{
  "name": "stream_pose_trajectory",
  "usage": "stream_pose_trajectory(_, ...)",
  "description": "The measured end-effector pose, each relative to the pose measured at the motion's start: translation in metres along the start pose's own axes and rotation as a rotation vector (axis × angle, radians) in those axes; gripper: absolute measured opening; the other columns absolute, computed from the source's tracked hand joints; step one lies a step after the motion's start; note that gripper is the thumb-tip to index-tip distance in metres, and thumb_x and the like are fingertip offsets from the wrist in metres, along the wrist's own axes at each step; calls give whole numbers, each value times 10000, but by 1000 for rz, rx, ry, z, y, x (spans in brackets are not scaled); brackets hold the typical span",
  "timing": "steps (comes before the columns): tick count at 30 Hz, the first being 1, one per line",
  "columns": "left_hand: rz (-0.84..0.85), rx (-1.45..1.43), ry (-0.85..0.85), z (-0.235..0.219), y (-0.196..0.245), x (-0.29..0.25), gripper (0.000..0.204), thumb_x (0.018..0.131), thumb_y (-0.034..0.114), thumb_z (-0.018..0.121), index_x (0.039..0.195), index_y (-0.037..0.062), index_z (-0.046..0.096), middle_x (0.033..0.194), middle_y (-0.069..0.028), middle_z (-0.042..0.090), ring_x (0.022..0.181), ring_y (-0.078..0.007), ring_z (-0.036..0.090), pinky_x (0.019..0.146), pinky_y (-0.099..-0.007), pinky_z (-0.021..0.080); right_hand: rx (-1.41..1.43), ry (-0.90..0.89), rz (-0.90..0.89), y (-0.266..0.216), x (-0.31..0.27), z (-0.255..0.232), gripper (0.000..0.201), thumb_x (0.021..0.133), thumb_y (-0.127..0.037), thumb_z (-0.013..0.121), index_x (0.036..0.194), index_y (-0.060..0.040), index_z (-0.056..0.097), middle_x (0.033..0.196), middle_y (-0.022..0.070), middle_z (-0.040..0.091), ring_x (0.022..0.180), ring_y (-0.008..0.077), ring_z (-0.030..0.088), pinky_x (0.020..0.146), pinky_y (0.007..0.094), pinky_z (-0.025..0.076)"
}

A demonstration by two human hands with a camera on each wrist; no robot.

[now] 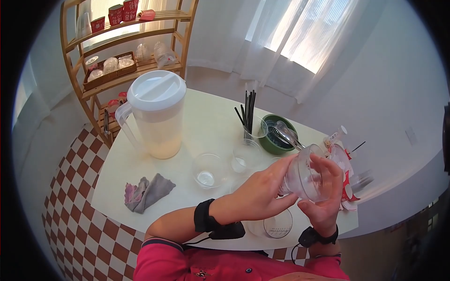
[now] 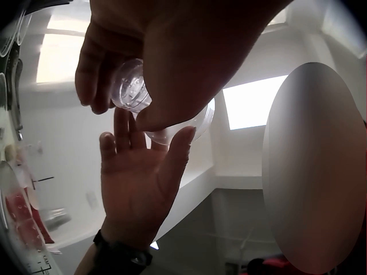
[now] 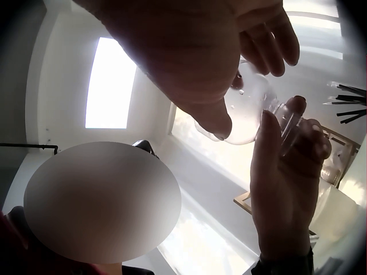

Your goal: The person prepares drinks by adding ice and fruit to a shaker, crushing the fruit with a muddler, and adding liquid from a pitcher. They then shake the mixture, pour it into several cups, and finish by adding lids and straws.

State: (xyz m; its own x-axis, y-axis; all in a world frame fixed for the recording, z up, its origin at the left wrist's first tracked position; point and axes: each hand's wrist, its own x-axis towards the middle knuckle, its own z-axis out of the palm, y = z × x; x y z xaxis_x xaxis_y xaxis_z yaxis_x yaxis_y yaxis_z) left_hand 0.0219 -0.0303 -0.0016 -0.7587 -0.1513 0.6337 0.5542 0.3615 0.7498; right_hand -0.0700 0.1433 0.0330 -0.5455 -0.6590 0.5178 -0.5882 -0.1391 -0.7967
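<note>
Both hands hold up a clear plastic footed cup (image 1: 305, 175) above the front right of the white table (image 1: 197, 105). My left hand (image 1: 262, 192) grips its narrow foot end, the thumb on the near side. Around the wider bowl end, my right hand (image 1: 329, 187) has its thumb and fingers spread against the wall. In the right wrist view the rounded bowl (image 3: 243, 117) narrows toward the left hand's fingers. Under the hands stands a clear cup with printed marks (image 1: 278, 225). Left of them are two more clear cups, one wide (image 1: 206, 164) and one narrower (image 1: 246, 152).
A lidded pitcher (image 1: 157, 122) of pale liquid stands at the left, with a grey cloth (image 1: 157, 192) in front. Black straws (image 1: 250, 110) stand in a cup beside a green bowl (image 1: 274, 146) holding metal utensils. Red-and-white packaging (image 1: 348, 189) lies right; a wooden shelf (image 1: 70, 65) stands behind.
</note>
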Motion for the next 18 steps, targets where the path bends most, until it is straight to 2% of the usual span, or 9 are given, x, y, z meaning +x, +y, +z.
stream_pose_trajectory(1,2,0,-6,0,-1,0,830,823,150,747,1515,11,309,1172,-205,636,958,-341,692,813,-387,557,14,22,-3,1,1,5,1039,690,-287,936,1488,-39,319,1458,210,470,1284,287,518,1005,407,435)
stream_pose_trajectory(4,-142,-106,-78,-1,4,0,815,819,162,751,1501,6,332,1163,-209,632,908,-339,696,769,-392,562,131,87,-18,1,3,17,1259,671,-323,955,1587,-38,140,1459,209,465,1349,310,474,1050,416,426)
stream_pose_trajectory(7,-116,-107,-80,1,3,-1,796,825,169,750,1491,8,345,1130,-202,638,838,-310,691,727,-382,562,279,137,-46,2,6,26,1310,658,-339,963,1598,-41,99,1471,209,444,1383,323,451,1120,445,391)
stream_pose_trajectory(10,-37,-43,-94,1,5,-1,718,860,194,710,1452,-21,366,1081,-204,627,815,-339,668,716,-396,547,394,187,-54,0,7,30,1321,660,-362,960,1603,-55,87,1503,185,411,1398,344,438,1170,478,355)
stream_pose_trajectory(13,-92,12,-129,-12,3,-1,768,832,151,756,1485,26,371,958,-132,635,806,-245,650,735,-341,539,389,271,19,-12,6,17,1332,642,-442,947,1605,-83,100,1534,135,380,1383,365,448,1120,488,415)
stream_pose_trajectory(15,-144,71,-62,-30,7,4,748,817,91,758,1473,25,404,926,-88,624,824,-193,632,737,-303,523,345,306,81,-12,2,2,1349,610,-508,938,1603,-101,121,1549,102,366,1362,375,464,1064,495,473)
stream_pose_trajectory(17,-145,87,48,-43,9,6,702,791,25,752,1433,29,468,926,-44,615,821,-127,606,707,-256,497,313,304,165,-9,-11,-14,1353,588,-512,941,1595,-94,140,1548,111,368,1331,369,491,1028,489,497)
stream_pose_trajectory(18,-149,102,69,-49,8,7,690,781,16,749,1416,30,482,933,-44,620,817,-127,606,702,-256,494,300,302,213,-7,-20,-22,1351,579,-510,942,1591,-91,152,1545,118,372,1312,367,506,1009,483,509)
